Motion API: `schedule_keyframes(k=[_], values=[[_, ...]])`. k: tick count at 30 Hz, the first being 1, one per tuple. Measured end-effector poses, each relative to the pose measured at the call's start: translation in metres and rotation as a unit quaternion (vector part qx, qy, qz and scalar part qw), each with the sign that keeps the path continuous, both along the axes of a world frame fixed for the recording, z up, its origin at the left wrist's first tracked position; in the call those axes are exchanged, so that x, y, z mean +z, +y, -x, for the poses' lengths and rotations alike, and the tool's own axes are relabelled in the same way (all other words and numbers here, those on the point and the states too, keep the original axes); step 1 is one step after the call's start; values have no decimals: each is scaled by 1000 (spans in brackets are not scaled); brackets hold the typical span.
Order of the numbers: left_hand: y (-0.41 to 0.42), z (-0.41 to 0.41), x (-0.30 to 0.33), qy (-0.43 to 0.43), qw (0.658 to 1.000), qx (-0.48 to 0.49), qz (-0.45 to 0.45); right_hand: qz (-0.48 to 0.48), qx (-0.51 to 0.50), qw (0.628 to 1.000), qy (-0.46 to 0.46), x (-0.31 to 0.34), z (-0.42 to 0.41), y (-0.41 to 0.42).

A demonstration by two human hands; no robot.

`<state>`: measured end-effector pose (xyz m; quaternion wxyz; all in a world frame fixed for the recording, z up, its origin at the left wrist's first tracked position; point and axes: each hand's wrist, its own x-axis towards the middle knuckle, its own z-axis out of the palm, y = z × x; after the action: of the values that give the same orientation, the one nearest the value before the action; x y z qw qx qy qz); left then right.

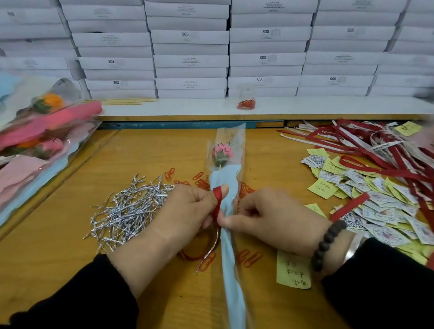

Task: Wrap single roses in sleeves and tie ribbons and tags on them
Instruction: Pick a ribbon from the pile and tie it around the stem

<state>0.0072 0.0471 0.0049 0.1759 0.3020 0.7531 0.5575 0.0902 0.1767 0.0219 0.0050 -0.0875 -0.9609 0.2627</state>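
Both hands met at the waist of the sleeved rose (227, 215), which lay on the wooden table (63, 267) between them. The left hand (186, 213) pinched a red ribbon (217, 200) looped over its fingertip; the right hand (272, 219) had fingers curled, pinching the sleeve and ribbon end (tight cluster, hard to separate). Risk, as I judged it: the loop could slip off the finger, or the sleeve could twist loose under the pull. The long axis ran near-to-far, stem toward the person, pink bloom (222, 151) pointing away.
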Motion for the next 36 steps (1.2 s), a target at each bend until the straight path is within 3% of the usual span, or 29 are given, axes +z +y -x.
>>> schedule_keyframes(k=[2,3,6,8,10,12,18,22,36], values=[[-1,0,1,8,1000,-1,4,122,-34,990,-59,7,-2,10],[-1,0,1,11,1000,-3,6,234,-51,967,-83,10,-2,15],[-1,0,2,16,1000,-9,22,558,-72,824,-66,8,-1,25],[-2,1,2,20,999,-14,36,640,-69,764,-38,3,1,23],[-2,1,1,21,999,-17,45,664,-56,745,-22,-4,3,17],[-2,1,1,26,998,-19,49,649,-43,759,-14,-9,4,11],[-2,2,2,35,997,-48,41,519,-14,853,56,-15,1,0],[-3,3,3,28,996,-77,45,449,26,890,81,-13,0,0],[-8,11,6,-35,988,-122,82,311,30,942,125,-13,1,-2]])
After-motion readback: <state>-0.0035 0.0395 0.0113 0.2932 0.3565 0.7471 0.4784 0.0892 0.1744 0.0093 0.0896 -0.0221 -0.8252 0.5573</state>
